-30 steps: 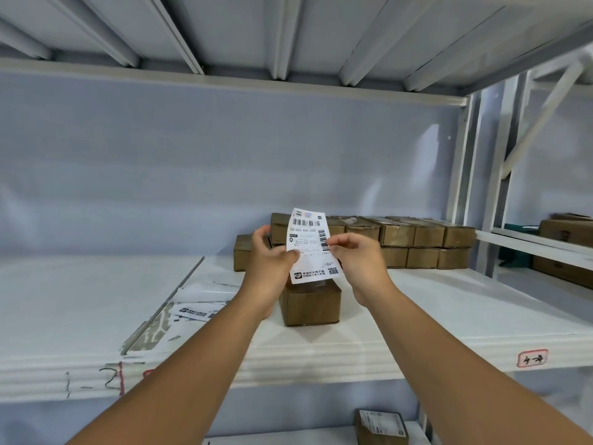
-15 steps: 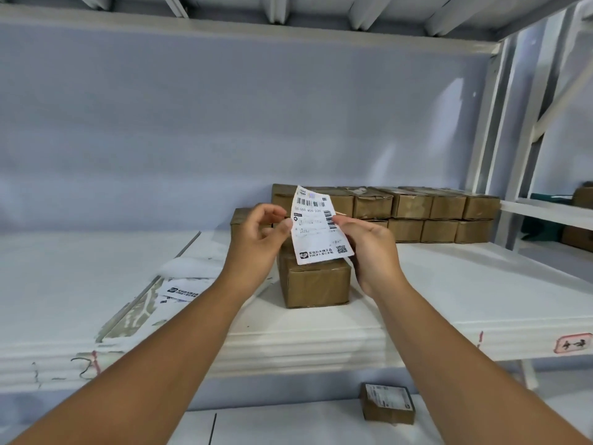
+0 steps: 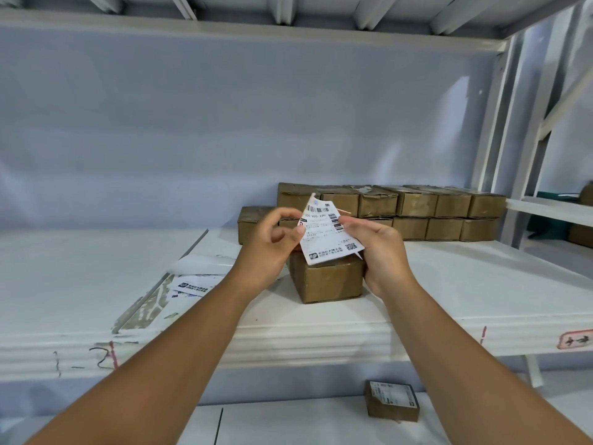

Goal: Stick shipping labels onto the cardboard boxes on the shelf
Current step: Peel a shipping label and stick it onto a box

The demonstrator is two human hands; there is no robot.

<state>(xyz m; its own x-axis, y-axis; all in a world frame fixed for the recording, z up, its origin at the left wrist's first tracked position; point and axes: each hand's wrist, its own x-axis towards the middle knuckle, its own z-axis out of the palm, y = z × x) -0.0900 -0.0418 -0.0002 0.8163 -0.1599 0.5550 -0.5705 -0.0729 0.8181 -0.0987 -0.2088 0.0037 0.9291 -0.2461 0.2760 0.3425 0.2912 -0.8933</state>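
1. Shipping label (image 3: 327,236): we hold this white printed sheet, with barcodes and a QR code, in the air, tilted, just above the nearest cardboard box (image 3: 333,279). Its upper left corner is curled back.
2. Left hand (image 3: 269,248): our fingers are curled, and the thumb tip meets the label's left edge in a light pinch. We cannot tell how the fingers behind the sheet lie.
3. Right hand (image 3: 382,252): we grip the label's right edge, thumb on the printed face and the other fingers curled behind the sheet. The heel of this hand lies just beside the box's right side.
4. Nearest cardboard box: it stands alone on the white shelf (image 3: 465,284), near the front edge, between our two wrists.
5. Stacked boxes (image 3: 449,207): a two-high row of small brown cartons stands against the back wall, with a single carton (image 3: 253,220) at its left end.
6. Loose sheets (image 3: 195,284): printed paper lies flat on the shelf, left of our left forearm.
7. Labelled box (image 3: 393,401): it rests on the lower shelf.
8. Red-outlined tag (image 3: 576,342): it is fixed to the shelf's front lip at the right.
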